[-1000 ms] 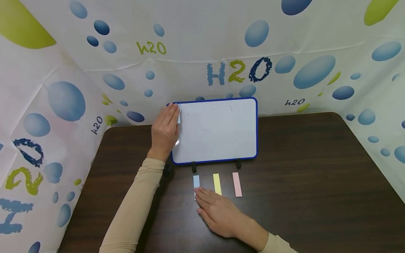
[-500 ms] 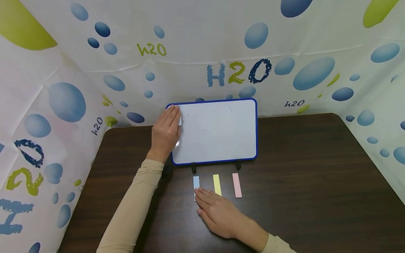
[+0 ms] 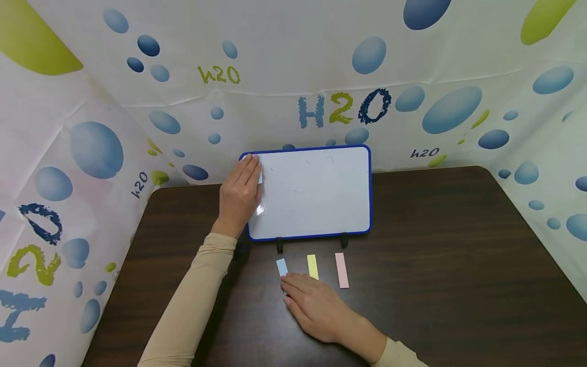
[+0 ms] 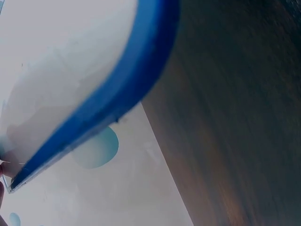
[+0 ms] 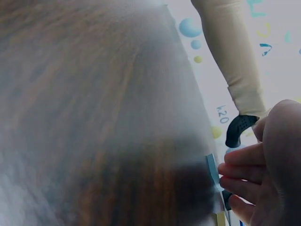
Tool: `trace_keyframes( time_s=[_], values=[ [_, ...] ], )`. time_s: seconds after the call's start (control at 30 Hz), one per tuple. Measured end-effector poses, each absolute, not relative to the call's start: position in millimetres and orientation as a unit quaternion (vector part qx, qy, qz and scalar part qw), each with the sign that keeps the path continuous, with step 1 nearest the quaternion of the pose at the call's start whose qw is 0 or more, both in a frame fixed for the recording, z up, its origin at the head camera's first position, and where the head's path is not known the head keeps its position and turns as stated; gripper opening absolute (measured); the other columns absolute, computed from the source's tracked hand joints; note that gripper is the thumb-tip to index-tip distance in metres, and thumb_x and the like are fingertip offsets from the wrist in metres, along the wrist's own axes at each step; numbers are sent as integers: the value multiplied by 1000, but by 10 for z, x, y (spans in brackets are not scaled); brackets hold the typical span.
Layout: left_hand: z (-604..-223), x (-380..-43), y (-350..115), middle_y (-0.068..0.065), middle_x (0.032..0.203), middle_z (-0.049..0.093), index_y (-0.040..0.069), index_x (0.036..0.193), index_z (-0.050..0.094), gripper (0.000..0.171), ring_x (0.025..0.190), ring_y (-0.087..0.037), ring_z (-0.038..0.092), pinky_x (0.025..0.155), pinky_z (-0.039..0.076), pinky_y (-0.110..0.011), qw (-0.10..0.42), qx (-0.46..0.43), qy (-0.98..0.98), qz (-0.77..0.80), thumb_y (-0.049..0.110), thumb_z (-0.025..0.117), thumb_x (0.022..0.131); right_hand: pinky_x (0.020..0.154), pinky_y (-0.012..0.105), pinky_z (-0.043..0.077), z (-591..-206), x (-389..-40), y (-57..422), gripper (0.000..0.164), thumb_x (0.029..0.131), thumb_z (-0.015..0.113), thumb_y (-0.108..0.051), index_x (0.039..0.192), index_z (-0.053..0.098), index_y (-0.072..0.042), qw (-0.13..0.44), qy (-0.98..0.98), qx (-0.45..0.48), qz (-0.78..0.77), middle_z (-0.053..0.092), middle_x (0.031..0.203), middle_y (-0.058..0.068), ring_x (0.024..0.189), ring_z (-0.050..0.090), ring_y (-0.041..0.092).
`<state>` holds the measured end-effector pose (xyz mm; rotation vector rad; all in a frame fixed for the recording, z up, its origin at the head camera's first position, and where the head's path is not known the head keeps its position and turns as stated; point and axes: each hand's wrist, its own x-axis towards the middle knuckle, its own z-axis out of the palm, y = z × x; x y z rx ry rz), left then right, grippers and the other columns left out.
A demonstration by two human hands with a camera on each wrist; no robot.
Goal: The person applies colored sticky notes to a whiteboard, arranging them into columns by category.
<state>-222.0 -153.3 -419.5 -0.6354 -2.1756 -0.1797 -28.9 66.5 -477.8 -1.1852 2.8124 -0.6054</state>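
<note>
A small whiteboard [image 3: 316, 193] with a blue frame stands at the back of the table. My left hand [image 3: 239, 191] lies over its upper left corner with fingers straight. A light-blue piece [image 3: 261, 176] peeks out beside those fingers, mostly hidden by them. On the table, my right hand [image 3: 318, 308] rests its extended fingertips on the lower end of a light-blue paper strip [image 3: 282, 266], which tilts slightly. To its right lie a yellow strip [image 3: 313, 266], partly covered by that hand, and a pink strip [image 3: 342, 270]. In the right wrist view, the fingers [image 5: 244, 172] are beside the blue strip [image 5: 212, 169].
Two black feet [image 3: 279, 245] hold up the whiteboard on the dark wooden table [image 3: 449, 265]. Behind it hangs a white curtain [image 3: 275, 30] printed with blue drops and H2O lettering. The left wrist view shows the board's blue rim [image 4: 127, 89] close up.
The blue strip under my right fingertips has turned slightly, its upper end shifting left. My left hand keeps its place on the board's corner. The head view has tipped a little.
</note>
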Motion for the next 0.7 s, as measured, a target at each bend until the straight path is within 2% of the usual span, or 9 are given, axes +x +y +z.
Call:
trace_keyframes(
  time_s=[0.3, 0.57, 0.7],
  values=[
    [-4202, -2210, -1534, -21, 132, 67, -8, 125, 68, 31, 127, -35, 64, 111, 50, -44, 419, -250, -869, -76, 1, 68, 95, 116, 37, 46, -4734, -253, 660, 50, 112, 30, -35, 145, 57, -7, -2, 901, -385, -202, 53, 154, 3, 144, 50, 18],
    [-4202, -2207, -1536, -21, 132, 68, -8, 125, 69, 31, 126, -36, 65, 110, 51, -44, 421, -251, -869, -72, 2, 68, 95, 116, 37, 46, -4652, -247, 682, 49, 112, 32, -32, 144, 58, -6, 4, 892, -392, -225, 54, 154, 4, 143, 50, 18],
    [-4203, -2209, -1537, -21, 132, 68, -7, 124, 69, 31, 126, -35, 65, 110, 50, -43, 422, -250, -868, -71, 1, 68, 95, 117, 41, 46, -4551, -325, 738, 46, 111, 37, -30, 144, 57, -4, 5, 895, -368, -253, 53, 154, 5, 144, 50, 21]
  ],
)
